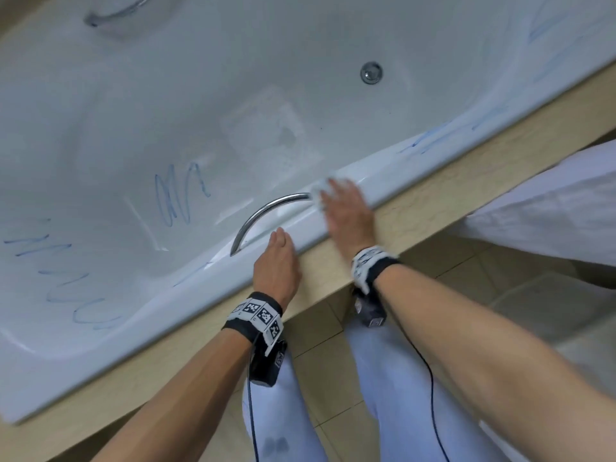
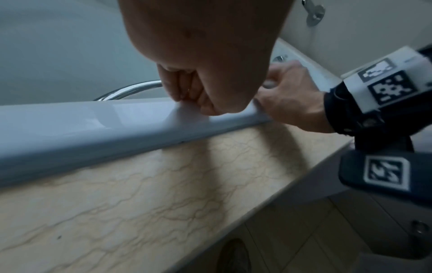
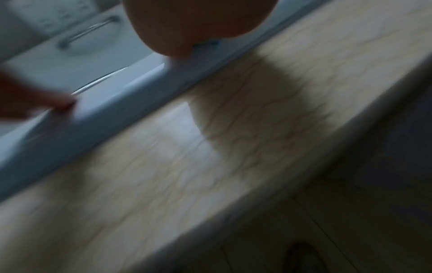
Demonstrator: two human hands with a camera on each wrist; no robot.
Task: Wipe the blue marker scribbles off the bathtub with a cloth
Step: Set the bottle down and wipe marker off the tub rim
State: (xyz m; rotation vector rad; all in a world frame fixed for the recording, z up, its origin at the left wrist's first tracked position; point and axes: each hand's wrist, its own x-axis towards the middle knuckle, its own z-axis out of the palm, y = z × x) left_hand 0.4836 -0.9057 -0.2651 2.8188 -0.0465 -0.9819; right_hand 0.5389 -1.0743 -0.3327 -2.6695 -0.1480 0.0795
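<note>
The white bathtub (image 1: 206, 105) carries blue marker scribbles (image 1: 180, 195) on its inner wall at left, more scribbles (image 1: 60, 278) at the far left, and faint ones on the near rim at right (image 1: 430, 138). My right hand (image 1: 346, 208) holds a white cloth (image 1: 320, 191) against the near rim (image 2: 70, 125), fingers bent over it, just right of the chrome grab handle (image 1: 263, 215). The cloth (image 2: 268, 84) peeks from under those fingers in the left wrist view. My left hand (image 1: 278, 258) rests on the rim beside the handle, fingertips (image 2: 187, 96) touching it and holding nothing.
A beige marble ledge (image 1: 433, 195) runs along the tub's near side, above a tiled floor (image 1: 483, 261). The chrome drain (image 1: 371, 72) sits in the tub floor and a second handle (image 1: 113, 15) on the far wall. White fabric (image 1: 550, 208) hangs at right.
</note>
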